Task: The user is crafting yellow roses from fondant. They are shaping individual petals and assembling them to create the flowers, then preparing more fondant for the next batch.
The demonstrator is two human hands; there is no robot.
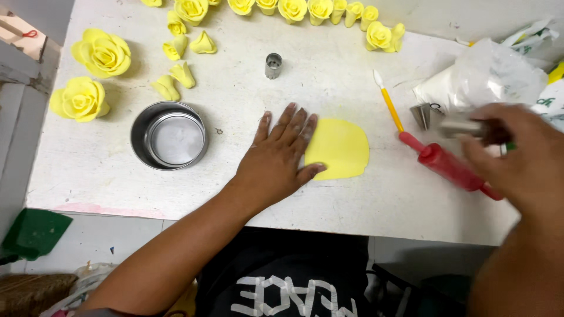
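On the white table [352, 211], near its front edge, the left hand [279, 155] lies flat, its fingers spread, touching the left edge of a rolled yellow paste sheet [341, 148]. The sheet lies just right of that hand, which is nearer. The right hand [520, 155], blurred, pinches a small metal cutter [461, 125] above the red rolling pin [449, 165], well right of the sheet.
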